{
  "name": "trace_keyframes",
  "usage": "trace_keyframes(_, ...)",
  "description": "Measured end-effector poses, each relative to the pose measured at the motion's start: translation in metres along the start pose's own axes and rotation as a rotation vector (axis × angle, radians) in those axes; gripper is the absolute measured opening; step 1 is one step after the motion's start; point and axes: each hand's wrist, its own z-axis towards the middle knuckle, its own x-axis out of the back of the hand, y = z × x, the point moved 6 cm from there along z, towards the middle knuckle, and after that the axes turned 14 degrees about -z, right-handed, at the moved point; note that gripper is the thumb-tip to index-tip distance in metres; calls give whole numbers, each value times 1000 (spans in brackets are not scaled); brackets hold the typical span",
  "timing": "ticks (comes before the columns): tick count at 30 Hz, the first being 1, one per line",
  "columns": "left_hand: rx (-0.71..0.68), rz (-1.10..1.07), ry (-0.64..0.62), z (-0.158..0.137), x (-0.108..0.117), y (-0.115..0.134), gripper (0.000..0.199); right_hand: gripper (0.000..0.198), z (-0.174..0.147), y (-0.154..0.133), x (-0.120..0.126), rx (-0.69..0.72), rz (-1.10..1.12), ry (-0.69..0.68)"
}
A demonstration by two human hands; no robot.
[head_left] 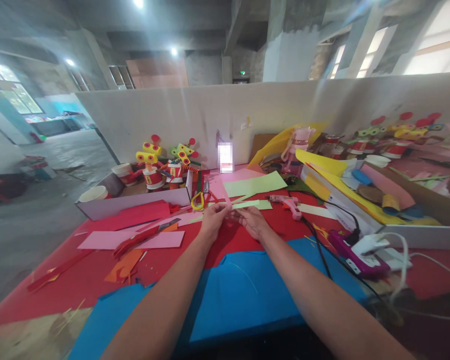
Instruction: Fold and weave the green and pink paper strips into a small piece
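My left hand and my right hand meet fingertip to fingertip above the red tabletop. Both pinch a narrow pink paper strip, whose free part rises from between the fingers; the fingers partly hide it. Just beyond my right hand lies a light green paper strip. Farther back is a wider green paper sheet on pink paper. Yellow-handled scissors rest beyond my left hand, to its left. A pink glue gun lies to the right of my right hand.
Paper-cup figures stand in a box at the left. Pink sheets and a red-handled cutter lie on the left. Blue paper covers the front. On the right are a purple power strip, cables and a box of colored paper.
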Motion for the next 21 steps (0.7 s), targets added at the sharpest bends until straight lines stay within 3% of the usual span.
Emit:
trace_keyframes(12, -15, 17, 25, 9, 13, -12, 34, 39, -1, -1, 3, 40, -70, 55)
trace_keyframes(21, -55, -19, 26, 3, 6, -3, 34, 35, -3, -9, 4, 93, -226, 161)
